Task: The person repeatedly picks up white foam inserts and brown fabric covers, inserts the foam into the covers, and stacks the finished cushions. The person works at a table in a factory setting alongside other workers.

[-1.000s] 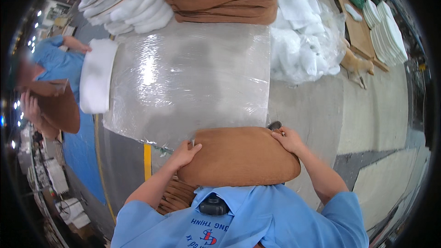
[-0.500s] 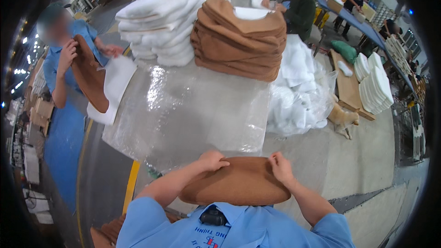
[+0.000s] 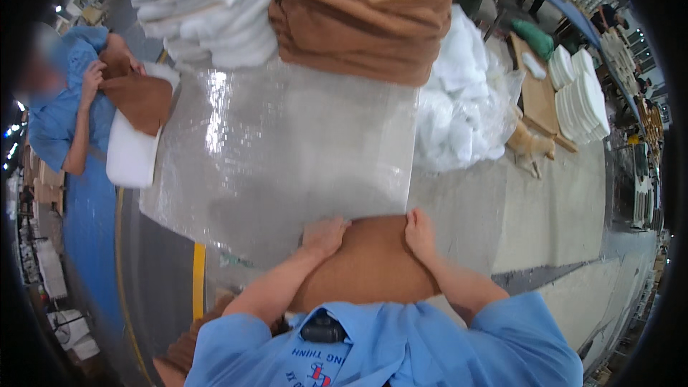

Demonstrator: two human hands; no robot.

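Observation:
In front of my body, at the near edge of the plastic-covered table (image 3: 308,165), a brown fabric cushion cover (image 3: 369,261) hangs down toward my shirt. My left hand (image 3: 325,235) is closed on its upper left corner. My right hand (image 3: 421,233) pinches its upper right corner. The cover's top edge is pulled fairly straight between the two hands, and its lower part is hidden behind my shirt. Beyond the bare part of the table lies a stack of brown covers (image 3: 355,36), with a thick white pad stack (image 3: 208,18) to its left.
At the left, a co-worker in a blue shirt (image 3: 61,118) handles another brown cover (image 3: 147,104) over a white pad (image 3: 132,154). A clear bag of white padding (image 3: 459,122) bulges right of the table. Beyond it are a dog (image 3: 530,145) on the floor and stacked white pads (image 3: 582,100).
My view has tipped down and nearer the table. My hands have drawn slightly closer together, still gripping the cover, now hanging lower. The co-worker's brown cover is now folded over the white pad.

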